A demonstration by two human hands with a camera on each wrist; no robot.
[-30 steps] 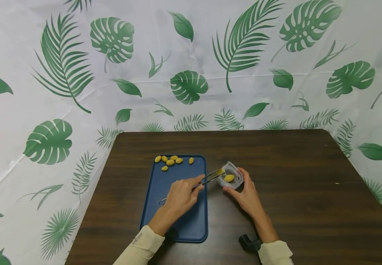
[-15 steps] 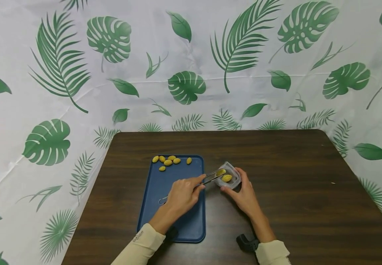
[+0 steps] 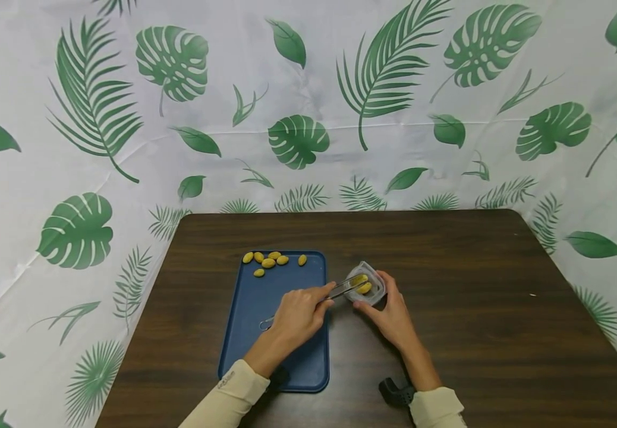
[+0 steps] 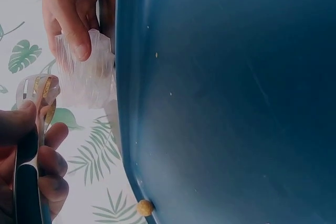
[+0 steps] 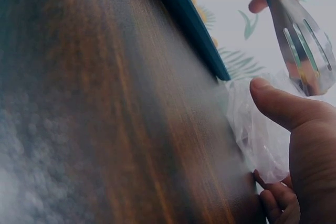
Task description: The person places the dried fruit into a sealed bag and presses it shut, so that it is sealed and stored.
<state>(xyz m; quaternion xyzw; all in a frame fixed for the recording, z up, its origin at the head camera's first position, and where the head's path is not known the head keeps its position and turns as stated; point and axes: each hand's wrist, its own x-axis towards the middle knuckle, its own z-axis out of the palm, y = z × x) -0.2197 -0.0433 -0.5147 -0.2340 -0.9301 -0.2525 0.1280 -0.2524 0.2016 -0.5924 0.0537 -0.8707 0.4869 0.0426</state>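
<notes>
My left hand point(image 3: 299, 312) grips metal tongs point(image 4: 32, 163) with slotted heads, their tips over a small clear plastic container point(image 3: 375, 292). Between the heads, yellow shows through the slots, a yellow oval piece point(image 4: 50, 113) that looks like a nut or small fruit. Another yellow oval piece point(image 3: 365, 289) lies inside the container. My right hand point(image 3: 392, 315) holds the container by its right side, thumb point(image 5: 278, 100) on the near wall and fingers around the far side. The container stands just right of the blue tray point(image 3: 298, 362).
Several yellow oval pieces point(image 3: 268, 263) lie along the tray's far end. Small crumbs dot the tray in the left wrist view. The dark wooden table point(image 3: 474, 297) extends to the right, with a tiny pale scrap point(image 3: 532, 295) on it. A leaf-patterned cloth point(image 3: 298, 77) hangs behind.
The tongs' tips have moved slightly right, further over the container, with the yellow piece between them. The right hand keeps its hold on the container. The head view has shifted a little.
</notes>
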